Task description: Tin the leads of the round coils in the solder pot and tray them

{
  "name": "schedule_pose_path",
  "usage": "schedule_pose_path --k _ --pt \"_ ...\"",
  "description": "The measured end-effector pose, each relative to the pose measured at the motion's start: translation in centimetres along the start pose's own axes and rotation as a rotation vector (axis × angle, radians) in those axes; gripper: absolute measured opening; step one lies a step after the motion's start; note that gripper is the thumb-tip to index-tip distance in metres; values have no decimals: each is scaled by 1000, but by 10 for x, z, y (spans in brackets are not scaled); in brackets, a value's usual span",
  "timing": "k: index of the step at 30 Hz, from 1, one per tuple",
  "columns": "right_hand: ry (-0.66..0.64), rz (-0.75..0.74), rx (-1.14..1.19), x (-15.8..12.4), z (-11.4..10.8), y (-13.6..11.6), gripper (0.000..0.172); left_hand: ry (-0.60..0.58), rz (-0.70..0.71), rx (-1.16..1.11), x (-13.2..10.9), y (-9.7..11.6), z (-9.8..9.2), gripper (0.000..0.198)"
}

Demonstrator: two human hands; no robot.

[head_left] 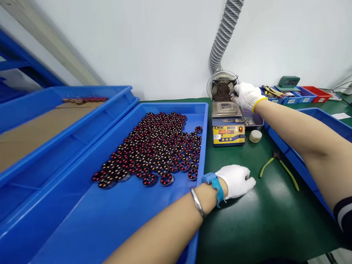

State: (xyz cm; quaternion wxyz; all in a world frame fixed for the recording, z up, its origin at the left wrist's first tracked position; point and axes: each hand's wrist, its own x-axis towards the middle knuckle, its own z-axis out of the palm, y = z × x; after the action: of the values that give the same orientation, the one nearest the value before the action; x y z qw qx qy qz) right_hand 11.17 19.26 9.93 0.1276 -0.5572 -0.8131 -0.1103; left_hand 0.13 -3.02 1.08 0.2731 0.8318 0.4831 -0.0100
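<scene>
My right hand point(246, 95), in a white glove, reaches far forward with its fingers curled against the round fan point(222, 90) at the end of the grey hose, just above the solder pot point(228, 123). What those fingers hold is hidden. My left hand point(235, 180), also gloved, rests on the green mat with fingers curled under, beside the blue tray point(115, 220). Several round dark-red wound coils point(159, 146) lie packed together in that tray.
Green-handled pliers point(279, 168) lie on the mat to the right of my left hand. A white puck point(255, 136) sits by the solder pot. Another blue tray point(316, 121) borders the right. Small blue and red bins point(302, 95) stand at the back. Stacked blue trays point(55, 121) stand at left.
</scene>
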Motion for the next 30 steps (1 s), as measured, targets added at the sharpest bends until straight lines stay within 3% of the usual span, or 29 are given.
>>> schedule_pose_path --k 9,19,23,27,30 --pt "-89 -29 -92 5 6 -27 31 -4 12 -11 -1 0 1 45" --pt "-93 -6 -94 7 11 -25 35 45 18 -39 1 -2 2 41" --pt "-22 8 3 5 4 -22 32 276 14 -252 7 -3 1 37" --pt "69 53 210 -16 -12 -22 33 573 -80 -799 15 -6 -4 44" --pt "18 111 420 -47 -14 -28 35 725 -124 -1178 20 -9 -12 47"
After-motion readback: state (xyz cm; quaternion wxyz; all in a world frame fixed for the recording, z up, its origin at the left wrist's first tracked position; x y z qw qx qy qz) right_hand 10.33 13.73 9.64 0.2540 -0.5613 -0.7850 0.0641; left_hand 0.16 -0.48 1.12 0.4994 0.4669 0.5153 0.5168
